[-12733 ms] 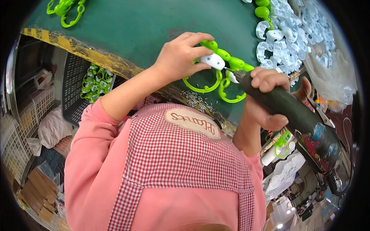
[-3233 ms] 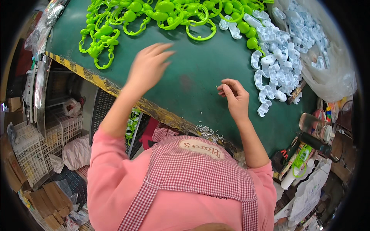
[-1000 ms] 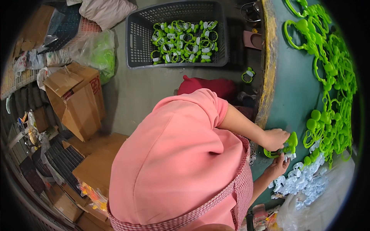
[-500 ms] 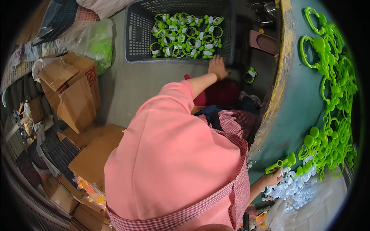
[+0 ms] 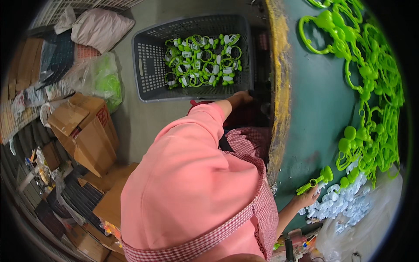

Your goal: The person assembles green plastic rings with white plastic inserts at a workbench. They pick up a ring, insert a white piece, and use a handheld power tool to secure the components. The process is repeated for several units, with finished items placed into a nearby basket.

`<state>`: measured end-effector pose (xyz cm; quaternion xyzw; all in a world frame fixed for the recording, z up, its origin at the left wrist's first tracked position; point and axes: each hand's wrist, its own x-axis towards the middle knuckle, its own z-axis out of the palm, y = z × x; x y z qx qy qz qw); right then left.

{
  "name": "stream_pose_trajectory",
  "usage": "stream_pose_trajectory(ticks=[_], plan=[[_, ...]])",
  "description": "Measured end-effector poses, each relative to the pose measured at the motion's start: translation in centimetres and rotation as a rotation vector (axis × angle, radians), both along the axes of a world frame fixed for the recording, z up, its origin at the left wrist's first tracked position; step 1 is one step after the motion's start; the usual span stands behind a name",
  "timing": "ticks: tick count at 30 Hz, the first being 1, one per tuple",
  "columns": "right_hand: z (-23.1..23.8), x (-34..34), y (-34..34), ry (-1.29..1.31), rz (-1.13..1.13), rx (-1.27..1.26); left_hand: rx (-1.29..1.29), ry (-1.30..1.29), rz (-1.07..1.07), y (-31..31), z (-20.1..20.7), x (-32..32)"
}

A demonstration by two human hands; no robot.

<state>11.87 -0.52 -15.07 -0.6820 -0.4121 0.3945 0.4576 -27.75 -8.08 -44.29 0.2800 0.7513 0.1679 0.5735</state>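
Observation:
My right hand point(image 5: 308, 198) rests over the table, its fingers closed round a bright green plastic ring piece point(image 5: 315, 180) with rounded knobs at one end. Beside that hand lies a heap of small pale blue plastic parts point(image 5: 340, 201). A large tangle of similar green ring pieces point(image 5: 374, 109) spreads along the table's right side. My left arm reaches down past the table, with my left hand point(image 5: 240, 98) near the close right corner of a grey plastic basket point(image 5: 150, 70). Its fingers fall into shadow. The basket contains many green rings with white parts on them point(image 5: 203, 60).
The green table point(image 5: 301, 131) has a worn yellow edge point(image 5: 279, 91) on my side. To the left stand cardboard boxes point(image 5: 94, 135) and a clear bag with green contents point(image 5: 106, 83). A pale sack point(image 5: 101, 29) lies farther back. Clear plastic sheeting point(image 5: 371, 222) covers the table's near right.
My view has shifted toward the table. My left hand has drawn down from the basket's rim to beside its corner, its spread fingers now in shadow. My right hand still grips the green ring piece.

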Motion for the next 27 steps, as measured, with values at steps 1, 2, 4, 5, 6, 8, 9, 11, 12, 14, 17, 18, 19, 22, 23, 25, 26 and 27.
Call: stream_pose_trajectory(ticks=[1, 2, 4, 5, 6, 8, 9, 11, 12, 14, 17, 18, 19, 22, 23, 25, 26, 27], plan=[[-0.3, 0.2, 0.2, 0.021, 0.002, 0.0, 0.076, -0.089, -0.051, 0.1, 0.3, 0.4], [-0.4, 0.4, 0.6, 0.031, 0.044, -0.018, 0.11, 0.036, -0.18, 0.0, 0.5, 0.2], [0.0, 0.4, -0.1, 0.042, 0.004, -0.028, 0.19, 0.275, -0.482, -0.1, 0.9, 0.1], [0.0, 0.5, -0.3, 0.072, -0.04, -0.015, 0.202, 0.548, -0.194, -0.8, 2.1, -0.1], [1.3, -2.6, -0.5, 0.055, -0.176, 0.013, 0.222, 0.808, 0.106, -1.7, 3.3, -0.9], [1.4, -1.5, -1.2, 0.156, -0.209, 0.037, 0.617, 0.098, 1.262, -0.4, 13.7, -2.7], [2.0, -2.6, -1.5, 0.131, -0.226, 0.035, 0.906, 0.184, 0.941, -0.4, 18.8, -3.3], [3.6, -4.8, -1.4, 0.065, -0.245, 0.043, 1.135, 0.095, 0.677, 0.1, 25.1, -2.2], [3.7, -5.1, -1.4, 0.064, -0.156, 0.084, 1.224, 0.013, 0.526, 1.1, 27.7, -0.7], [4.8, -6.7, -1.3, 0.109, -0.029, 0.207, 0.925, -0.151, 0.16, 3.4, 31.9, 3.8], [6.5, -7.3, -2.7, 0.102, 0.041, 0.279, 0.585, -0.651, -0.254, 6.2, 32.5, 10.0], [6.8, -7.3, -3.1, 0.081, 0.069, 0.302, 0.509, -0.758, -0.289, 6.8, 32.1, 12.0], [7.1, -7.0, -3.7, 0.06, 0.107, 0.334, 0.406, -0.848, -0.324, 7.7, 32.5, 13.0], [7.4, -5.1, -4.7, -0.228, 0.084, 0.487, 0.363, -0.978, -0.172, 8.5, 33.8, 15.4], [7.4, -4.4, -5.1, -0.208, -0.016, 0.518, 0.424, -0.902, -0.129, 8.4, 33.9, 16.0], [6.4, -1.6, -5.8, -0.199, -0.135, 0.498, 0.335, -0.934, -0.084, 8.2, 34.3, 16.1], [5.8, -0.2, -5.9, -0.392, -0.052, 0.406, 0.286, -0.945, -0.059, 8.0, 34.6, 16.1], [5.2, 1.1, -5.9, -0.581, 0.034, 0.306, 0.243, -0.934, -0.029, 8.0, 35.2, 16.5]])
